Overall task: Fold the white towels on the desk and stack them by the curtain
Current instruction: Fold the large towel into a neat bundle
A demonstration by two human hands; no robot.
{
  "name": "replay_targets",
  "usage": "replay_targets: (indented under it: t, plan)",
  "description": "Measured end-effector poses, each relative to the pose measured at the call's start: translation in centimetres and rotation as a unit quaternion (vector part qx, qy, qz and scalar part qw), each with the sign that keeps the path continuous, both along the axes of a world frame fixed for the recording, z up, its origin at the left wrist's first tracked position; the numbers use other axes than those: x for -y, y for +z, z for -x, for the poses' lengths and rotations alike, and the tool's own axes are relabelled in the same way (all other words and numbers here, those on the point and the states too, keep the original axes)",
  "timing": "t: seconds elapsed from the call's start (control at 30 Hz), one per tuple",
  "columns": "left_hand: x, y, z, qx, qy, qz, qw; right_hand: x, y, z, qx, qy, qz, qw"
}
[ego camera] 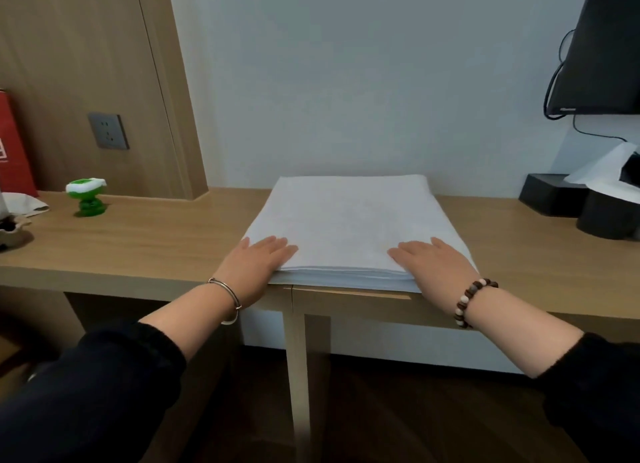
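A folded white towel [346, 216] lay flat on the wooden counter [149, 244], its layered near edge at the counter's front. The left grip [258, 263] and right grip [438, 265] both lay released, fingers straight, palms pressing the towel's near corners. A green toy [86, 197] stood on the counter, well apart to the left.

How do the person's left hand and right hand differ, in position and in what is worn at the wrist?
The left hand rests on the near left corner of the folded white towel; the right hand rests on its near right corner. The left wrist carries a thin metal bangle; the right wrist carries a brown and white bead bracelet. Both hands lie flat with straight fingers on the towel.
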State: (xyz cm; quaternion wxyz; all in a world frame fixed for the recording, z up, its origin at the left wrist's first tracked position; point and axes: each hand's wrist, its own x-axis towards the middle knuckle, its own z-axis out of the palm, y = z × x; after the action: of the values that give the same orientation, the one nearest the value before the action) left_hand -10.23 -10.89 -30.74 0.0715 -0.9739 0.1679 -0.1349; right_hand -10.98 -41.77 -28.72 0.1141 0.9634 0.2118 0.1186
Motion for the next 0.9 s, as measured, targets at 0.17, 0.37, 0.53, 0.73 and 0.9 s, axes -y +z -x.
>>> replay_targets:
  t: [0.17, 0.37, 0.53, 0.73, 0.9]
  plan:
    - [0.3, 1.4, -0.2, 0.025, 0.012, -0.022, 0.999, 0.2, 0.0, -0.4, 0.047, -0.001, 0.058, 0.997]
    - [0.8, 3.4, -1.9, 0.099, -0.041, -0.123, 0.987, 0.8, 1.3, -1.7, 0.118, -0.007, 0.072, 0.990]
    - [-0.9, 0.7, -0.8, -0.011, -0.069, -0.071, 0.995, 1.6, -0.9, -0.6, -0.016, -0.003, 0.020, 1.000]
    - [-1.5, 1.5, -0.9, -0.101, 0.006, 0.282, 0.954, 3.2, 1.5, 0.5, -0.150, 0.000, -0.429, 0.891]
    - [-1.6, 3.7, -1.4, -0.062, 0.178, 0.515, 0.836, 6.0, 2.9, -0.8, -0.052, -0.232, -0.537, 0.810]
